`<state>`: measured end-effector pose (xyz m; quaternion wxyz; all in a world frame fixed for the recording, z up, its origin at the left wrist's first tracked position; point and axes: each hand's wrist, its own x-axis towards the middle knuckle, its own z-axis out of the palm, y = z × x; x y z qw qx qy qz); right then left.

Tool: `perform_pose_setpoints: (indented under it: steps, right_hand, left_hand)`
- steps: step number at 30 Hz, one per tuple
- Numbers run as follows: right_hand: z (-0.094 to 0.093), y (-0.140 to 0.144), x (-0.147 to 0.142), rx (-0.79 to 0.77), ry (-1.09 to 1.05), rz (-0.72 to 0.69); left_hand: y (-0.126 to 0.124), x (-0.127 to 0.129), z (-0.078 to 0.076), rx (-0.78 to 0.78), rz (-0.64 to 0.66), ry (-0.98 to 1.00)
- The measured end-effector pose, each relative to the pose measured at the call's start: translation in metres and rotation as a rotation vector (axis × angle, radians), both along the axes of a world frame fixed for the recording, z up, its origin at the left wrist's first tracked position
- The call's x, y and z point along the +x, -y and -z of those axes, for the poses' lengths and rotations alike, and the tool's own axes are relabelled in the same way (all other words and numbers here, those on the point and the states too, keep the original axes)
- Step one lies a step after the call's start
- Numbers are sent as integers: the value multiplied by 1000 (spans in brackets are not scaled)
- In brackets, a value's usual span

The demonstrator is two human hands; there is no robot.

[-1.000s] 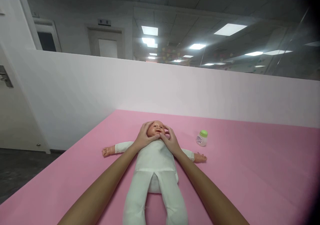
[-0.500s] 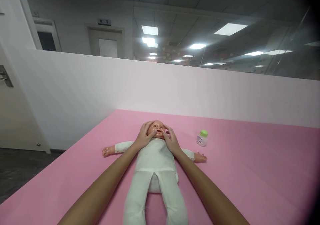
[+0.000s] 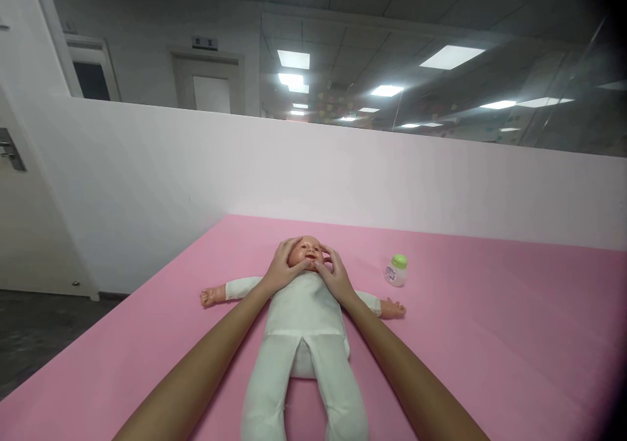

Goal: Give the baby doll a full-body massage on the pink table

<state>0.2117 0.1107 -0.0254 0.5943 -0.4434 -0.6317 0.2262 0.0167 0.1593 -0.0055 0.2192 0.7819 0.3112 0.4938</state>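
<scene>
A baby doll (image 3: 306, 307) with a white cloth body lies on its back, arms stretched out to the sides and legs toward me. Its head lies between my two hands. My left hand (image 3: 283, 268) curves round the head's left side as I see it, the thumb on the chin just below the mouth. On the other side, my right hand (image 3: 337, 279) cups the cheek, and its thumb also presses near the chin. The two thumb tips are close together. Some fingers are partly hidden behind the doll's head.
A small clear jar (image 3: 396, 273) with a green lid stands right of the doll on the pink tabletop (image 3: 490, 330). A white low wall (image 3: 392, 179) rises behind the table. At the left is a door (image 3: 29, 232) with a metal handle.
Both thumbs have slid down from beside the doll's mouth to its chin, closer together. The other fingers stay round the head; the doll and jar have not moved.
</scene>
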Motion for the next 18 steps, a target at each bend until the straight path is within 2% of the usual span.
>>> perform_pose_setpoints:
  steps: [18]
  right_hand:
    - [2, -1, 1, -8, -9, -18]
  left_hand:
    - [1, 1, 1, -32, 2, 26]
